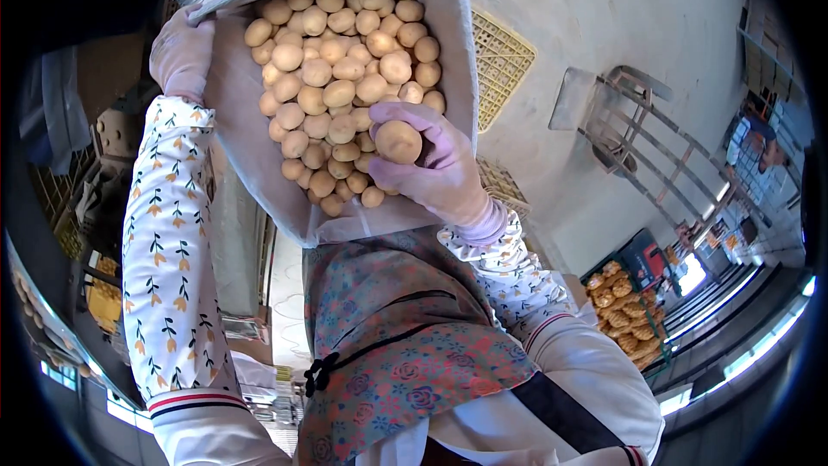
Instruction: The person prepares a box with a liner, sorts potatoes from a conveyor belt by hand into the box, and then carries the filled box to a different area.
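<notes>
A white liner (246,134) with raised sides surrounds a heap of round, tan, potato-like pieces of produce (342,91). My gloved left hand (182,52) has its fingers closed on the liner's edge at the upper left corner. Above the right side of the heap, my gloved right hand (440,164) pinches one round tan piece (398,142) between thumb and fingers, its smooth face turned up toward me. Part of the heap is hidden behind that hand. Below the liner, a flowered apron (405,328) covers my front.
Yellow slatted crates (504,69) stand beside and beyond the liner. On the floor to the right is a metal-framed hand cart (647,134). Filled net bags (623,311) are stacked at the lower right. Another person (763,142) is at the far right.
</notes>
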Demonstrator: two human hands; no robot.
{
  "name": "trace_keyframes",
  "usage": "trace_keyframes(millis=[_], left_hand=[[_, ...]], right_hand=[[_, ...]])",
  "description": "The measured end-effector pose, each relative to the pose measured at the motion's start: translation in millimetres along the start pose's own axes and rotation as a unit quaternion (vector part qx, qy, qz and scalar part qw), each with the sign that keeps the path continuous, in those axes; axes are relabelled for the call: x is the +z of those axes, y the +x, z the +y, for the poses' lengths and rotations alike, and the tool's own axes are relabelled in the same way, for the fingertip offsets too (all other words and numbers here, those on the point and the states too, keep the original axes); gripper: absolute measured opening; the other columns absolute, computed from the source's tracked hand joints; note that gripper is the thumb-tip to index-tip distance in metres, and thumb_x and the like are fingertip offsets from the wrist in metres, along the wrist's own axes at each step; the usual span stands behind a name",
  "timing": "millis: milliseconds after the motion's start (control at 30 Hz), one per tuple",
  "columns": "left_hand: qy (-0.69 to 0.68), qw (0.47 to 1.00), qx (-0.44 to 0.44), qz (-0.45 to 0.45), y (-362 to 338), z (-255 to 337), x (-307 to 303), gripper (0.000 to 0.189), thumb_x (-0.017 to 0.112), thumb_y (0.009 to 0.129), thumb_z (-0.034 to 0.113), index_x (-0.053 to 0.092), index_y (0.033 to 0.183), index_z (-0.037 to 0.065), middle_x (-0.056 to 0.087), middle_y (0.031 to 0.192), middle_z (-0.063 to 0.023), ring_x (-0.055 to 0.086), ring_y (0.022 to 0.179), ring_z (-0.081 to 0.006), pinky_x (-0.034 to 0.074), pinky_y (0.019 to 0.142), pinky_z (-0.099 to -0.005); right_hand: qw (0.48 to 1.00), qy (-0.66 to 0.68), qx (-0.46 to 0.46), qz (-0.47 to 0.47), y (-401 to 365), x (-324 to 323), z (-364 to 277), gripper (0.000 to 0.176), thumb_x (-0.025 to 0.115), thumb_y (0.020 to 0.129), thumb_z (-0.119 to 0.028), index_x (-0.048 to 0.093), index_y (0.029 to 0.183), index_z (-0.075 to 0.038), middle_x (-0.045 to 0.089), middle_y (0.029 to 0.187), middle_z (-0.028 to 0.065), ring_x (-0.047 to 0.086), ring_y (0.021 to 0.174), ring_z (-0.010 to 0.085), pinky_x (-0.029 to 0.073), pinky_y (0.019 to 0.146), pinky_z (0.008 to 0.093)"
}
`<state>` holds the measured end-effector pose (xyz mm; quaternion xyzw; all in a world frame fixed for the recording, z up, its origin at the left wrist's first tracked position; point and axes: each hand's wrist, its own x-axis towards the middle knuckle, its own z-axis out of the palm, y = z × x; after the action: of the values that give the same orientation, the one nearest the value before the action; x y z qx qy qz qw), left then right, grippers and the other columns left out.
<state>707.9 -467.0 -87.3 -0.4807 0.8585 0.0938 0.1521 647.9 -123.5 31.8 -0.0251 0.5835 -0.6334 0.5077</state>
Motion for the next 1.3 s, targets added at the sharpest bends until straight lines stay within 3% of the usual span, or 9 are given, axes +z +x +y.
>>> trace_keyframes(millis=[333,567,700,767,800,933,1033,1100,1300], left_hand=[[0.000,0.999,0.050,-0.007,14,-7,5,0.043,0.061,0.091,0.047,0.071,0.122,0.019,0.071,0.118,-0.0148,0.066,0.110,-0.0369,0.052,0.094,-0.0461],[-0.011,0.995,0.100,0.016,21,-6,8,0.044,0.061,0.089,0.047,0.072,0.120,0.017,0.071,0.116,-0.0164,0.066,0.111,-0.0381,0.052,0.095,-0.0473],[-0.143,0.975,0.169,-0.004,-3,-5,9,0.045,0.064,0.084,0.042,0.071,0.116,0.011,0.072,0.103,-0.0190,0.069,0.096,-0.0389,0.054,0.087,-0.0491],[0.122,0.872,0.395,0.261,-27,-39,69,0.037,0.058,0.090,0.012,0.063,0.124,-0.002,0.061,0.125,-0.0259,0.060,0.114,-0.0422,0.052,0.093,-0.0500],[0.002,0.902,0.368,0.224,-45,-47,73,0.045,0.062,0.087,0.018,0.060,0.128,-0.001,0.060,0.125,-0.0261,0.059,0.114,-0.0422,0.052,0.094,-0.0503],[-0.344,0.915,0.151,0.148,-205,-64,82,0.075,0.077,0.081,0.034,0.047,0.141,0.001,0.059,0.124,-0.0254,0.059,0.112,-0.0418,0.049,0.095,-0.0497],[-0.525,0.836,0.130,0.096,-296,-84,24,0.073,0.070,0.093,0.028,0.034,0.150,0.000,0.051,0.135,-0.0183,0.054,0.119,-0.0324,0.045,0.100,-0.0444],[-0.847,0.508,-0.041,-0.152,-341,-96,18,0.071,0.068,0.096,0.024,0.033,0.153,0.001,0.048,0.141,-0.0111,0.051,0.122,-0.0209,0.044,0.103,-0.0371],[-0.858,0.481,-0.171,-0.055,-443,-257,27,0.049,0.065,0.098,0.014,0.048,0.143,0.006,0.061,0.124,-0.0077,0.062,0.111,-0.0174,0.056,0.090,-0.0315]], right_hand=[[0.977,0.214,-0.022,0.000,-59,15,13,0.047,0.023,0.111,-0.025,0.040,0.149,-0.001,0.067,0.113,0.0137,0.056,0.075,0.0136,0.045,0.061,0.0203],[0.944,0.330,-0.009,0.024,-88,40,27,0.051,0.049,0.104,-0.010,0.036,0.154,-0.010,0.057,0.132,0.0173,0.060,0.089,0.0188,0.050,0.071,0.0218],[0.884,-0.262,-0.382,0.056,-75,46,52,0.080,0.064,0.087,0.015,0.041,0.151,-0.025,0.053,0.132,0.0158,0.062,0.100,0.0235,0.056,0.083,0.0311],[0.977,-0.096,-0.181,0.059,-87,57,43,0.048,0.060,0.094,0.001,0.049,0.136,-0.020,0.055,0.117,0.0111,0.057,0.083,0.0173,0.050,0.072,0.0269],[0.993,0.091,0.042,0.057,-90,67,39,0.020,0.054,0.106,-0.020,0.054,0.123,-0.011,0.059,0.102,0.0074,0.052,0.064,0.0094,0.043,0.057,0.0200],[0.997,-0.036,0.020,0.065,-68,91,72,0.024,0.054,0.106,-0.027,0.060,0.117,-0.007,0.063,0.088,0.0033,0.048,0.059,0.0049,0.036,0.051,0.0194],[0.983,-0.176,-0.014,0.050,-56,117,103,0.025,0.052,0.106,-0.019,0.063,0.122,-0.004,0.063,0.092,0.0037,0.049,0.062,0.0047,0.042,0.054,0.0198],[0.900,-0.390,-0.161,-0.108,-61,166,105,0.045,0.057,0.100,-0.014,0.051,0.141,0.004,0.059,0.121,0.0159,0.061,0.100,0.0231,0.050,0.090,0.0332],[0.798,-0.420,-0.070,-0.427,-103,253,125,0.072,0.073,0.086,-0.018,0.042,0.144,0.009,0.052,0.139,0.0295,0.054,0.126,0.0407,0.045,0.105,0.0445]])
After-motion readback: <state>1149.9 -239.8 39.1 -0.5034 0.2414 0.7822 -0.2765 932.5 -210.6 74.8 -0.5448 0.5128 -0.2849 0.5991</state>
